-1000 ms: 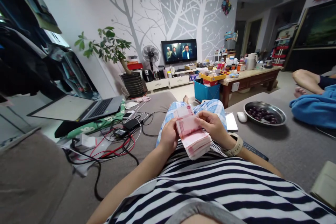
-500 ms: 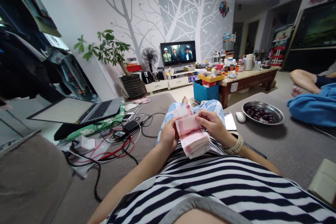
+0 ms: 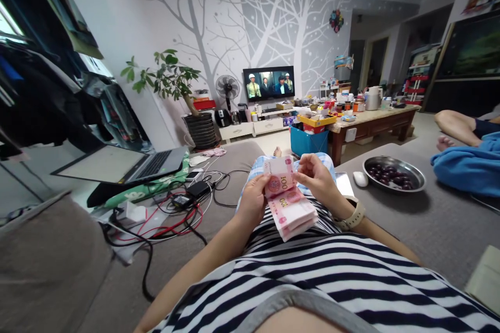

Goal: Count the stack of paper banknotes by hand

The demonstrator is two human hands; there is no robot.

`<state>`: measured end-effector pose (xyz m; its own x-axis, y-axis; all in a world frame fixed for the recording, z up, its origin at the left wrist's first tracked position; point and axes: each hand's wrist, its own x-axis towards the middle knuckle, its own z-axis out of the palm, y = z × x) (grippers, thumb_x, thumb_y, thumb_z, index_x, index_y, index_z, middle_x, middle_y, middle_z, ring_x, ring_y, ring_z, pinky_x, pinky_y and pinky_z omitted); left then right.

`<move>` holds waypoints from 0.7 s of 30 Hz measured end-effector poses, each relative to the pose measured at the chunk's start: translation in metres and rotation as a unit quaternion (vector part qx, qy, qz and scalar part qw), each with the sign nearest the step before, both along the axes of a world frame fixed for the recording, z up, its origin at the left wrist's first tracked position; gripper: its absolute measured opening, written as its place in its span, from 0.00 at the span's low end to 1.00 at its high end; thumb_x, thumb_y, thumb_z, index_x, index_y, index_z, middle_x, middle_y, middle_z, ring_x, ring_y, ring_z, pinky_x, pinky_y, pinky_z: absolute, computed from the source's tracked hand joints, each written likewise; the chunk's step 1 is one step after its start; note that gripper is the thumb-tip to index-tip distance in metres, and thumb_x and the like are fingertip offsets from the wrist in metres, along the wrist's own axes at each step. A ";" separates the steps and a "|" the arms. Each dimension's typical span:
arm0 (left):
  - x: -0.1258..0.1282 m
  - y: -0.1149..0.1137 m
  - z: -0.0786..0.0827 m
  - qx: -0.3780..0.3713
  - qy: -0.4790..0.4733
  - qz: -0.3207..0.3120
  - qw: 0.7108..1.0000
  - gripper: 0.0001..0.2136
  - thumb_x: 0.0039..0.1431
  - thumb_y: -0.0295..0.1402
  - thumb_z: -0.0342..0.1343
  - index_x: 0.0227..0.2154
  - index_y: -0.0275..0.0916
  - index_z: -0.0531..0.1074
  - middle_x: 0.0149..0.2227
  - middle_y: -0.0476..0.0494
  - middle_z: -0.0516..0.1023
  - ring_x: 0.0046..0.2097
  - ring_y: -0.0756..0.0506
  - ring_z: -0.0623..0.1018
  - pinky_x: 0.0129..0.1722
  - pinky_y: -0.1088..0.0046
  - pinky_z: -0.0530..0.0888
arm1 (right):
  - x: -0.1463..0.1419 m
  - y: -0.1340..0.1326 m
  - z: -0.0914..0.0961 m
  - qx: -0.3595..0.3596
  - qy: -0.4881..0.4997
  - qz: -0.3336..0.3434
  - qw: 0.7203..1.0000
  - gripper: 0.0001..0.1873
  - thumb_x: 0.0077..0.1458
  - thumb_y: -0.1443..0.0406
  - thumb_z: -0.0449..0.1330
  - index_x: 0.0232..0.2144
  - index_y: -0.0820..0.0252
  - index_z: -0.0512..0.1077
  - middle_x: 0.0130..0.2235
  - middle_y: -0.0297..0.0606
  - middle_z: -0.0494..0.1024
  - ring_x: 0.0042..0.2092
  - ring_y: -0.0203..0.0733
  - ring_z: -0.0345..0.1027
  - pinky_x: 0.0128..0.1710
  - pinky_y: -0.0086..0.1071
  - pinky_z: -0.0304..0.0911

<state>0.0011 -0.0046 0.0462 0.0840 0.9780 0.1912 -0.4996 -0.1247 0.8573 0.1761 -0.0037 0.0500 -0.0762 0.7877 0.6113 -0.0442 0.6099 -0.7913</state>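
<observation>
I lie back on a grey sofa in a striped shirt, with a thick stack of pink banknotes (image 3: pixel 296 213) resting on my stomach. My left hand (image 3: pixel 253 200) grips the stack at its left edge, thumb on the top notes. My right hand (image 3: pixel 318 178), with a beige watch on the wrist, pinches the far end of the top banknote (image 3: pixel 278 177) and bends it up from the stack. Both hands are closed on the money.
A metal bowl of dark fruit (image 3: pixel 394 173), a white mouse (image 3: pixel 360 178) and a phone lie on the sofa to my right. A laptop (image 3: pixel 128 164) and tangled cables (image 3: pixel 172 213) lie to the left. Another person's legs (image 3: pixel 461 127) and a blue cloth are at far right. A TV (image 3: pixel 268 83) plays ahead.
My right hand has lifted the top note's far end, so its printed face now shows. The view has shifted slightly; both hands stay on the stack.
</observation>
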 end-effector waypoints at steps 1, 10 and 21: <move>0.000 0.000 0.000 0.002 0.001 0.000 1.000 0.15 0.44 0.40 0.70 0.31 0.35 0.79 0.32 0.43 0.83 0.34 0.44 0.81 0.42 0.65 0.77 | -0.002 0.002 0.001 -0.002 0.003 0.007 1.000 0.23 0.49 0.49 0.68 0.38 0.56 0.67 0.28 0.29 0.69 0.29 0.36 0.62 0.28 0.30 0.58; -0.004 0.001 0.005 0.010 0.011 0.006 1.000 0.12 0.49 0.39 0.67 0.32 0.36 0.79 0.34 0.40 0.83 0.36 0.40 0.82 0.42 0.62 0.77 | -0.011 0.013 0.015 0.044 -0.075 -0.039 0.995 0.22 0.59 0.49 0.59 0.22 0.58 0.66 0.22 0.30 0.63 0.26 0.35 0.54 0.26 0.31 0.51; -0.008 0.013 -0.012 -0.120 -0.025 -0.135 0.983 0.19 0.60 0.42 0.55 0.46 0.33 0.76 0.41 0.34 0.83 0.45 0.35 0.82 0.47 0.57 0.78 | -0.014 0.027 -0.007 -0.061 -0.007 0.012 0.998 0.19 0.54 0.51 0.60 0.23 0.59 0.69 0.23 0.31 0.66 0.26 0.35 0.56 0.26 0.29 0.54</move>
<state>-0.0071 0.0081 0.0341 0.3434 0.9387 -0.0310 -0.5287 0.2205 0.8197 0.1624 0.0229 0.0434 -0.1036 0.8541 0.5097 -0.0465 0.5078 -0.8602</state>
